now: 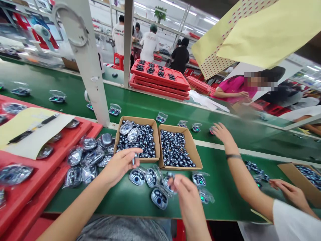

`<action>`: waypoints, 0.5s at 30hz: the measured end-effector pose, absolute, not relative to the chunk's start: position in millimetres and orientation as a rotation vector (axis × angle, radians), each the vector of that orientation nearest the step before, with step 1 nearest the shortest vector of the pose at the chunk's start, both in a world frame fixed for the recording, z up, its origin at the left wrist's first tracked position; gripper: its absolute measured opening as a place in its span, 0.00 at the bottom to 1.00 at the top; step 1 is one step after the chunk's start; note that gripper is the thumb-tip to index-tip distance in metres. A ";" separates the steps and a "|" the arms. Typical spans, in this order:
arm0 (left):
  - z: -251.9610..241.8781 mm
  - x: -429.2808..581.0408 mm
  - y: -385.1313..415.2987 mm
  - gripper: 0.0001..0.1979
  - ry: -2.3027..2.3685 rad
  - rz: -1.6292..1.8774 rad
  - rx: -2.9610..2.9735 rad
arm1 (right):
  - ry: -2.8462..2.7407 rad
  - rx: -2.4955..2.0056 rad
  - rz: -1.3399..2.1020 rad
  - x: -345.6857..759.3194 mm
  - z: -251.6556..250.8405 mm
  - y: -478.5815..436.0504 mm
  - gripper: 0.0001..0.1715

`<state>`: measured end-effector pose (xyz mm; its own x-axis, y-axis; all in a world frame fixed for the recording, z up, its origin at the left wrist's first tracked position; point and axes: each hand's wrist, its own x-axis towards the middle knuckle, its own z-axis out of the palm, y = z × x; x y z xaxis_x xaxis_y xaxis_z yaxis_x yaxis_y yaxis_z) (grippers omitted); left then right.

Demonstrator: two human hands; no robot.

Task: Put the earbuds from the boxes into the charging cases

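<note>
My left hand (122, 163) pinches a dark glossy earbud (135, 158) just in front of the left cardboard box (157, 147). Between the thumb and fingers of my right hand (187, 189) is another small dark earbud (171, 174), partly hidden. Below and between my hands lie several open charging cases with clear lids, one charging case (159, 198) nearest the table edge. My right hand partly covers one of them. Two more open cases, one case (199, 179) with a green light, sit to its right. Loose earbuds (175, 147) fill the right cardboard box (197, 155).
Film-wrapped cases (92, 155) are heaped at left beside stacked red trays (50, 167). A white post (87, 67) rises behind. Open cases stand along the green conveyor belt (140, 107). At right, a co-worker's hand (222, 134) reaches to the belt; their other hand (288, 190) is near a box.
</note>
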<state>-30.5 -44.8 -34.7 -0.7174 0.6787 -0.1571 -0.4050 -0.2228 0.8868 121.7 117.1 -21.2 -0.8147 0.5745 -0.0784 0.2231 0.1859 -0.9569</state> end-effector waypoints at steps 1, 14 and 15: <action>-38.1 -23.1 -52.6 0.15 1.341 1.980 0.325 | -2.059 -0.740 1.881 130.8 -22.3 101.5 0.18; -95.9 8.0 -59.9 0.08 2.644 1.259 1.068 | -2.830 -0.794 0.146 96.9 -71.7 27.7 0.15; -93.0 7.7 -61.7 0.08 2.658 1.256 1.108 | -2.829 -0.798 0.139 98.8 -67.5 30.1 0.16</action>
<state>7.7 -61.7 -93.0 -0.7514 0.5967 0.2818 0.5965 0.4315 0.6768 98.8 30.1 -67.5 -0.8347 0.5256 0.1642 0.5070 0.8499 -0.1432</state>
